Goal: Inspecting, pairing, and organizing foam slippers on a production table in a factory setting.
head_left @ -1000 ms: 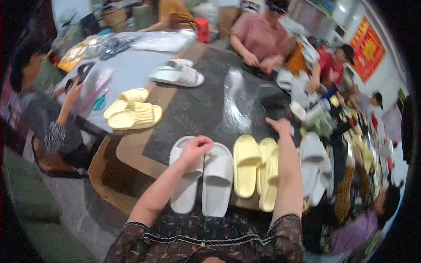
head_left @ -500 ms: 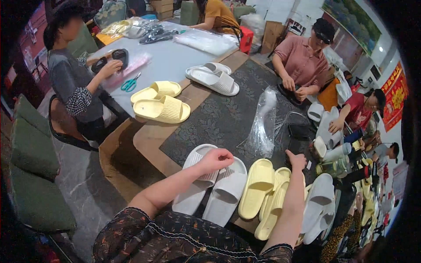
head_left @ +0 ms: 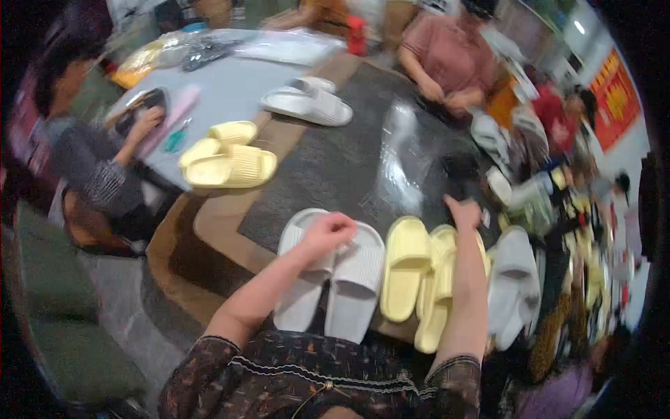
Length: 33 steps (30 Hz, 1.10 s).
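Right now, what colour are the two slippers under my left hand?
White, ribbed foam slippers under the left hand, clearest in the head view.

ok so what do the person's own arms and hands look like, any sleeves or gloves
Both hands are bare, with no gloves, rings or watch that the blurred picture shows. The left hand and right hand come from bare forearms. The short dark brown patterned fabric sleeves end near the elbows, with a pale trim line across the garment.

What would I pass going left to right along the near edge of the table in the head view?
White slippers under the left hand → single yellow slipper → stacked yellow slippers by the right hand → pale grey slippers.
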### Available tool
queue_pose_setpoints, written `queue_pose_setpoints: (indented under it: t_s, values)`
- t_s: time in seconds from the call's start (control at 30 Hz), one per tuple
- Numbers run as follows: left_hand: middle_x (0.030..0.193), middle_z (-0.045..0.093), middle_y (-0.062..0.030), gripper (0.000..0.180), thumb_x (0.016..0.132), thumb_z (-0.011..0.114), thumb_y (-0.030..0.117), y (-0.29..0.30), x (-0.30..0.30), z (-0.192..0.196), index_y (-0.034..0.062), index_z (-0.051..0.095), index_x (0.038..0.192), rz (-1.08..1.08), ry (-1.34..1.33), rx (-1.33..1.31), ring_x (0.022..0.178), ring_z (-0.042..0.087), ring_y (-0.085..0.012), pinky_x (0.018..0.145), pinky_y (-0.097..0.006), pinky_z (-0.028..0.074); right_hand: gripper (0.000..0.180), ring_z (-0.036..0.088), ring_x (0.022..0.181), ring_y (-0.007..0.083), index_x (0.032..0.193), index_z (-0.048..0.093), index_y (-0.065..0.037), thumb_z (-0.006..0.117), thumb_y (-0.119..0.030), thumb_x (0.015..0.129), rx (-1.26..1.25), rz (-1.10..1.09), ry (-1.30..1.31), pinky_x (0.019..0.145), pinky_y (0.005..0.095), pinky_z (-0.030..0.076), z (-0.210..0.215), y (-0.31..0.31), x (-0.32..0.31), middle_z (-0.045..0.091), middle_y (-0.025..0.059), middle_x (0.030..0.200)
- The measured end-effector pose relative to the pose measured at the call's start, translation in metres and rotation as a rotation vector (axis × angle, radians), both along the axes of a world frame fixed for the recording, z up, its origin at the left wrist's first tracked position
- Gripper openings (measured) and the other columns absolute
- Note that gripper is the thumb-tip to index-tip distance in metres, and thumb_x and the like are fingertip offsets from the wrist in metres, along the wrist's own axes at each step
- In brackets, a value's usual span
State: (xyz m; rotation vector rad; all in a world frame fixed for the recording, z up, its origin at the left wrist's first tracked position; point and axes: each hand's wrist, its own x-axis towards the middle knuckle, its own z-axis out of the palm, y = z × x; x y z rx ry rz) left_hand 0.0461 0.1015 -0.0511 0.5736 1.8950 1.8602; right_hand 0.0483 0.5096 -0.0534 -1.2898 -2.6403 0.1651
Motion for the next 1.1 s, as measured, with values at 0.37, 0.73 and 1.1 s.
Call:
queue_pose_setpoints:
  t_s: [0.37, 0.73, 1.1]
  values:
    - [0.078, 0.058, 0.0045, 0.010, 0.085, 0.063, 0.012, 0.003, -0.004, 0.004, 0.0029, 0.064, 0.090, -0.033, -0.018, -0.059, 0.073, 0.052, -0.0037, 0.069, -0.019, 0.042, 0.103, 0.044, 0.121, 0.0421, 0.126, 0.043, 0.008, 0.075, -0.061, 0.058, -0.143, -0.140, 0.082, 0.098, 0.0463, 0.042, -0.007, 0.002, 0.005, 0.047, 0.0272, 0.128]
    - [0.076, 0.057, 0.0055, 0.009, 0.085, 0.064, 0.011, 0.005, -0.005, 0.000, 0.0030, 0.064, 0.088, -0.026, -0.013, -0.039, 0.071, 0.050, -0.0031, 0.066, -0.020, 0.041, 0.096, 0.040, 0.125, 0.0366, 0.130, 0.044, -0.003, 0.077, -0.057, 0.057, -0.198, -0.128, 0.085, 0.102, 0.0465, 0.038, -0.017, 0.017, 0.001, 0.041, 0.0205, 0.134]
    - [0.074, 0.057, 0.0059, 0.007, 0.085, 0.064, 0.011, 0.004, -0.005, -0.001, 0.0037, 0.064, 0.086, -0.037, 0.061, -0.036, 0.067, 0.049, -0.0028, 0.063, -0.020, 0.040, 0.096, 0.041, 0.124, 0.0369, 0.131, 0.044, -0.004, 0.077, -0.057, 0.058, -0.177, -0.121, 0.096, 0.100, 0.0458, 0.040, -0.015, 0.014, 0.001, 0.042, 0.0205, 0.134]
